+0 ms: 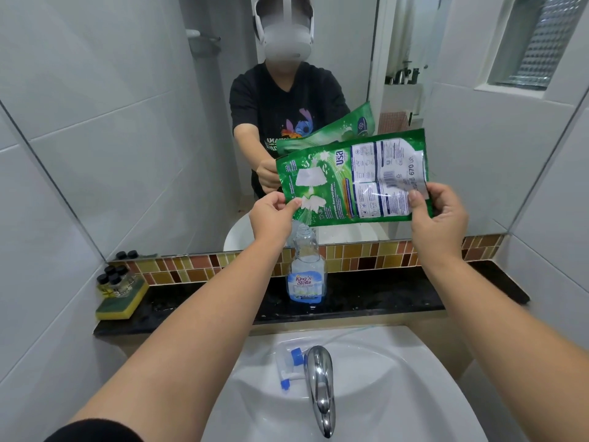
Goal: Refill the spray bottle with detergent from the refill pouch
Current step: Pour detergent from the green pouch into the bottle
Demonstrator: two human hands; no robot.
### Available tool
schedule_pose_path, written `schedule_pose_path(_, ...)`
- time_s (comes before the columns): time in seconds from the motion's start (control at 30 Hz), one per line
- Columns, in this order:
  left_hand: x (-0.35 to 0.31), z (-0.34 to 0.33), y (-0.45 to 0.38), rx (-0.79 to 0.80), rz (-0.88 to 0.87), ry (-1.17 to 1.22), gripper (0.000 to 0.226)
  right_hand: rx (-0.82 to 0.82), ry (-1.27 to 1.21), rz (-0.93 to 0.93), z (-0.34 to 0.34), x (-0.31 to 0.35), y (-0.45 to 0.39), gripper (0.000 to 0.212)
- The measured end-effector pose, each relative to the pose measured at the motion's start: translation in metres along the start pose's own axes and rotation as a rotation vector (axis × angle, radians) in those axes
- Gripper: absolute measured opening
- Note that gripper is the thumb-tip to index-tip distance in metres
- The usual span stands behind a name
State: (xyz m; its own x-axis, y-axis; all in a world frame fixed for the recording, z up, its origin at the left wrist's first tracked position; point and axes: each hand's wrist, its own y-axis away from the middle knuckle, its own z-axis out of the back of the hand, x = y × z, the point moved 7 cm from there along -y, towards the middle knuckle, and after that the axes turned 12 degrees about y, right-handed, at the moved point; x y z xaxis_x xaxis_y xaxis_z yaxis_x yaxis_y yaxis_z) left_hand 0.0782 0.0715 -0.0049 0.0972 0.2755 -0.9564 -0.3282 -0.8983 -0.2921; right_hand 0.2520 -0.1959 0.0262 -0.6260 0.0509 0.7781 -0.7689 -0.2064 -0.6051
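I hold a green refill pouch point(350, 177) sideways in the air above the counter. My left hand point(274, 215) pinches its lower left corner and my right hand point(436, 218) grips its right end. Directly below the left corner stands a clear spray bottle point(306, 269) with a blue "King's Stella" label, upright on the black counter point(382, 298), its neck uncapped. The bottle's white and blue spray head point(291, 366) with its thin tube lies on the white sink point(382, 378) beside the tap.
A chrome tap point(320, 387) rises from the sink's middle. At the counter's left end several small dark-capped bottles point(114, 282) stand on a yellow-green sponge point(122, 303). A mirror point(127, 122) covers the wall behind, above a band of brown tiles.
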Motion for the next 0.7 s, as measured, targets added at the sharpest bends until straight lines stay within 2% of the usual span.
schedule_pose_path(0.3,-0.021,-0.006,-0.005,0.073,-0.077,-0.120,0.016,-0.019,-0.083,-0.179,0.005,-0.043,0.043,0.008)
schedule_pose_path(0.43,-0.032,-0.007,-0.007,0.099,-0.106,-0.158,0.014,-0.024,-0.149,-0.226,0.006,-0.054,0.061,0.014)
schedule_pose_path(0.7,-0.044,-0.010,-0.002,0.134,-0.122,-0.224,0.021,-0.026,-0.160,-0.306,0.006,-0.060,0.092,0.014)
